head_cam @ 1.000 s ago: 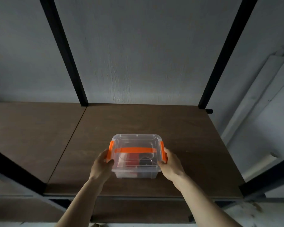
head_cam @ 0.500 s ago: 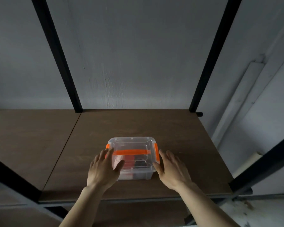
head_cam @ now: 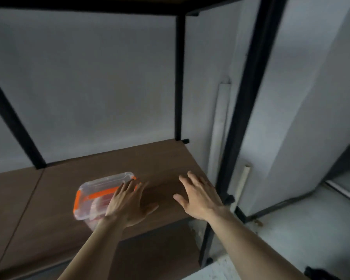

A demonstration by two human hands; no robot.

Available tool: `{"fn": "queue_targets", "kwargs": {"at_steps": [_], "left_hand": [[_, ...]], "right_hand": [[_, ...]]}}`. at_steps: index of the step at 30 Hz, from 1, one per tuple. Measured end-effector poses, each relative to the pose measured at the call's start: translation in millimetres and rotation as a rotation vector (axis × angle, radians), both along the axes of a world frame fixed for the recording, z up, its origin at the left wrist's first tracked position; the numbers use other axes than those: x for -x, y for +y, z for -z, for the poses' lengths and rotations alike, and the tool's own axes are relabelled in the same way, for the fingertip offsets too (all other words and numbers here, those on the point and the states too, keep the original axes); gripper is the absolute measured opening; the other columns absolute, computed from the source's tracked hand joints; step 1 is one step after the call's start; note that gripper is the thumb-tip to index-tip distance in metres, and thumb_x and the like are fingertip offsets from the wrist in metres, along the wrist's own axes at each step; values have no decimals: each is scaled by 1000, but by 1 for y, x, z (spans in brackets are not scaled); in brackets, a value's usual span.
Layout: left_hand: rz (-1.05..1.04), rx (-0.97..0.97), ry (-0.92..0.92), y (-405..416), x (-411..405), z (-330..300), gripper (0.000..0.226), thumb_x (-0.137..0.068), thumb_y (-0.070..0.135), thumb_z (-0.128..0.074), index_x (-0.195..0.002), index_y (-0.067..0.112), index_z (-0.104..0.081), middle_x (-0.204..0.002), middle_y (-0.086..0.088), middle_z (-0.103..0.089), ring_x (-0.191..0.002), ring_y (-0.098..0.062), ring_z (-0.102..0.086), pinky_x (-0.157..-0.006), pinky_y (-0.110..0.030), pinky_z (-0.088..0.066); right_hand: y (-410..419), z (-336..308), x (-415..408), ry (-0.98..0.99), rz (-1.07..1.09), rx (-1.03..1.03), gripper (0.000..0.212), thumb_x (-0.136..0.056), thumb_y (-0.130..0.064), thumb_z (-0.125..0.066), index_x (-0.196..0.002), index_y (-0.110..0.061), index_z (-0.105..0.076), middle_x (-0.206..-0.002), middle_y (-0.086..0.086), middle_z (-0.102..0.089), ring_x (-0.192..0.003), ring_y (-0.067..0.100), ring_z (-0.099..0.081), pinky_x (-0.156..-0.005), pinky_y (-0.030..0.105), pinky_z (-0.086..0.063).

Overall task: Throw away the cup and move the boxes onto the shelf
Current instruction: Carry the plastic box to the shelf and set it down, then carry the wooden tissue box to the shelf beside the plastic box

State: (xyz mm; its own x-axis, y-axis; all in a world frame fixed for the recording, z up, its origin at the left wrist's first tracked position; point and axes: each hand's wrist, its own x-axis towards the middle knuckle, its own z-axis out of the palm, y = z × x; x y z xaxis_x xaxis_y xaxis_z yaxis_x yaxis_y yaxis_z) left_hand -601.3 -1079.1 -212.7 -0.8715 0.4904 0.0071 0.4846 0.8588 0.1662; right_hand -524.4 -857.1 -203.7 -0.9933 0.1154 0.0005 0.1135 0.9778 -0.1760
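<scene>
Two bare arms are being held out from the bottom of the view. The left hand (head_cam: 127,203) is being held flat with its fingers spread wide, and nothing is being gripped by it. It is being held over the right end of the box (head_cam: 101,197), so that part of the box is being hidden; it cannot be told if the box is being touched. The right hand (head_cam: 200,197) is also being held flat and spread, with nothing in it, over bare wood well to the right of the box.

The clear box with the orange clips and orange handle is being kept on the brown shelf (head_cam: 160,164), near the front edge and a bit left of the middle. Something red is being seen through its lid, but it is too blurry to tell what it is.

A second brown board (head_cam: 10,199) is being seen to the left, touching the first along a thin line. A lower board (head_cam: 156,253) is being seen under the shelf.

Black posts (head_cam: 249,110) are being seen at the corners. The front right post is standing just beside the right hand. Behind the shelf a grey wall (head_cam: 93,81) is being seen. Two pale pipes (head_cam: 220,126) are being leaned against the wall on the right. At the top, a black bar (head_cam: 85,8) of the next shelf is being seen.
</scene>
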Motion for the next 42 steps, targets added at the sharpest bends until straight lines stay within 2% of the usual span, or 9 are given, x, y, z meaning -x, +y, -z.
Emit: {"fn": "queue_targets", "kwargs": {"at_steps": [7, 13, 19, 23, 25, 28, 32, 35, 42], "left_hand": [[305, 1, 38, 151, -112, -43, 97, -84, 79, -43, -162, 30, -13, -171, 1, -14, -157, -22, -12, -126, -38, -6], [598, -79, 20, 293, -245, -60, 93, -84, 76, -48, -160, 33, -16, -169, 3, -21, -155, -21, -18, -125, -41, -14], [928, -82, 49, 429, -399, -72, 91, -87, 77, -39, -161, 34, -8, -171, 5, -11, -156, -19, -12, -125, -38, -8], [1191, -104, 71, 531, -516, -84, 114, -67, 96, -8, -161, 31, -14, -169, 2, -20, -155, -21, -19, -126, -39, -14], [1228, -111, 64, 553, -543, -85, 121, -59, 98, -2, -160, 33, -14, -168, 4, -22, -153, -21, -22, -124, -41, -18], [1253, -131, 34, 563, -564, -83, 98, -80, 87, -32, -161, 35, -13, -169, 6, -20, -155, -18, -19, -125, -40, -16], [1351, -208, 3, 640, -611, -90, 111, -64, 94, -16, -160, 38, -12, -169, 9, -19, -156, -17, -17, -125, -39, -18], [1411, -223, -30, 699, -632, -97, 95, -81, 84, -35, -160, 37, -11, -170, 8, -17, -156, -18, -15, -125, -38, -15], [1472, -347, -119, 828, -659, -131, 90, -82, 78, -46, -158, 37, -21, -164, 9, -29, -151, -17, -27, -122, -40, -26]], "right_hand": [[129, -35, -160, 53, 257, -22, 72, -99, -59, -41, -158, -23, -25, -168, 10, -23, -151, 31, -27, -117, 49, -36], [222, -60, -355, 80, 564, -49, 68, -101, -54, -40, -158, -19, -27, -164, 12, -28, -146, 33, -35, -114, 48, -38], [289, -73, -552, 88, 914, -66, 69, -102, -57, -36, -159, -20, -24, -166, 12, -27, -146, 34, -34, -114, 48, -39], [327, -84, -689, 91, 1224, -83, 70, -101, -59, -36, -160, -23, -22, -169, 9, -22, -151, 34, -30, -118, 50, -35], [339, -84, -720, 89, 1288, -89, 69, -101, -58, -37, -159, -23, -22, -169, 9, -22, -150, 33, -31, -118, 49, -36], [342, -85, -737, 61, 1317, -75, 69, -101, -58, -37, -159, -23, -22, -168, 8, -23, -150, 32, -31, -117, 48, -36], [392, -94, -778, 78, 1431, -96, 65, -101, -57, -38, -157, -26, -26, -167, 6, -26, -149, 30, -32, -117, 46, -36], [433, -103, -792, 102, 1472, -117, 61, -101, -56, -41, -153, -26, -31, -162, 4, -33, -145, 29, -37, -114, 45, -39], [541, -136, -810, 161, 1536, -134, 66, -100, -52, -46, -158, -28, -25, -165, 1, -27, -147, 28, -34, -117, 48, -37]]}}
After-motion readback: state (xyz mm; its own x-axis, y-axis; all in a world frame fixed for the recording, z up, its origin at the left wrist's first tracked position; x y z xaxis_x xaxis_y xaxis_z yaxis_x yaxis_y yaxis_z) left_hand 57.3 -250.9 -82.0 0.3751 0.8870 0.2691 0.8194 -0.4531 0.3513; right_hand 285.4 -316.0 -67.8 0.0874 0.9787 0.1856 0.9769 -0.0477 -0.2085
